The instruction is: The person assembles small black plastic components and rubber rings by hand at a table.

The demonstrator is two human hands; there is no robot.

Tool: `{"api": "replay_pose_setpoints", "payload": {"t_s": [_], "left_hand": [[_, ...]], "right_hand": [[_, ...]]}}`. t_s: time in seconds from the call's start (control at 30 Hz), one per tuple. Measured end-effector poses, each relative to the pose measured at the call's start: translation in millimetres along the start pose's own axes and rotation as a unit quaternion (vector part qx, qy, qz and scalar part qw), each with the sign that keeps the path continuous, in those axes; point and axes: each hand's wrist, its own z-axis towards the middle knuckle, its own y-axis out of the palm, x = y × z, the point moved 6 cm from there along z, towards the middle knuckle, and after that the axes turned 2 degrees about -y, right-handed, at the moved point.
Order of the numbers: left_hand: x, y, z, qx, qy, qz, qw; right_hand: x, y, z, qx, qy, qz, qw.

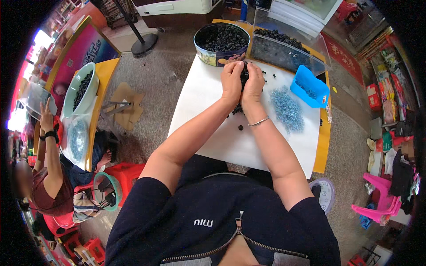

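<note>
The left hand [231, 82] and the right hand [253, 84] are pressed toward each other at the upper centre of the frame, fingers curled, with a mass of black beads [245, 75] enclosed between them. From where I stand, the paired grip appears to serve as a cup: small round pieces would spill from a single loose palm. Whether the hands rest on the surface or are raised slightly cannot be told from this angle. More black beads show beneath the wrists, and one loose bead [240, 127] lies apart, lower in the frame.

The work surface is a yellow tabletop [322, 153] covered by a white sheet [202, 122]; the pale ground probably makes stray dark pieces easy to find.

Supply containers stand along the upper edge. A round tin [212, 57], just beyond the fingertips, contains black beads; a clear box [271, 55] to its right contains more. This position presumably keeps both within reach and leaves the lower area for the forearms.

Right of the hands, a pile of blue beads [286, 110] is spread directly on the sheet, near a blue box [320, 100] with some similar pieces inside. The gap between this pile and the hands likely keeps the colours from mixing.
</note>
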Motion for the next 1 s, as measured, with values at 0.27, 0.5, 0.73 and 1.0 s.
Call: {"api": "replay_pose_setpoints", "payload": {"t_s": [0.27, 0.5, 0.73, 1.0], "left_hand": [[0.7, 2.1, -0.3, -0.024, 0.053, 0.026, 0.998], [8.4, -2.8, -4.0, -0.030, 0.144, 0.127, 0.981], [16.4, -8.1, -12.0, -0.060, 0.155, 0.258, 0.952], [16.3, -7.4, -15.8, -0.108, 0.190, 0.340, 0.915]], "right_hand": [[0.9, -3.4, 2.2, -0.008, 0.022, 0.035, 0.999], [-5.7, -3.5, 2.6, -0.030, 0.020, 0.024, 0.999], [-17.4, -9.1, 8.4, -0.064, 0.025, 0.017, 0.998], [-31.8, -5.5, 10.6, -0.185, 0.088, -0.113, 0.972]]}}
